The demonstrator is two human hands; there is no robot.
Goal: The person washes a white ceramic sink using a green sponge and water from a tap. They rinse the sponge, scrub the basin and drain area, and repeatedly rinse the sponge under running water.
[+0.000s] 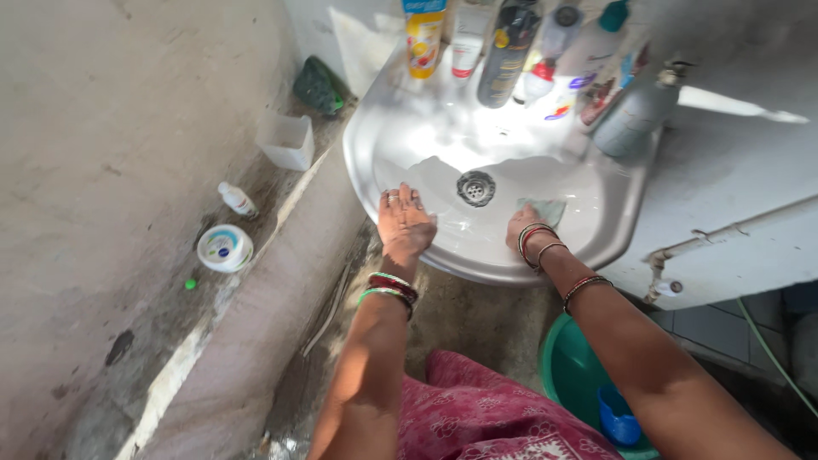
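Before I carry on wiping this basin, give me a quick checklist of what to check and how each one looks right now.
1. Pad in hand: ok. The right hand presses a pale green scrub pad on the inside of the white basin.
2. Bracing hand: ok. The left hand lies flat on the basin's front rim.
3. Drain: ok, uncovered, between the two hands.
4. Bottles along the back rim: not ok, crowded close to the bowl, so a wide sweep might knock them.
5. Water: cannot tell; the bowl looks wet, but no flow shows.
6. Green tub below: ok, under the basin's right side, away from the hands.
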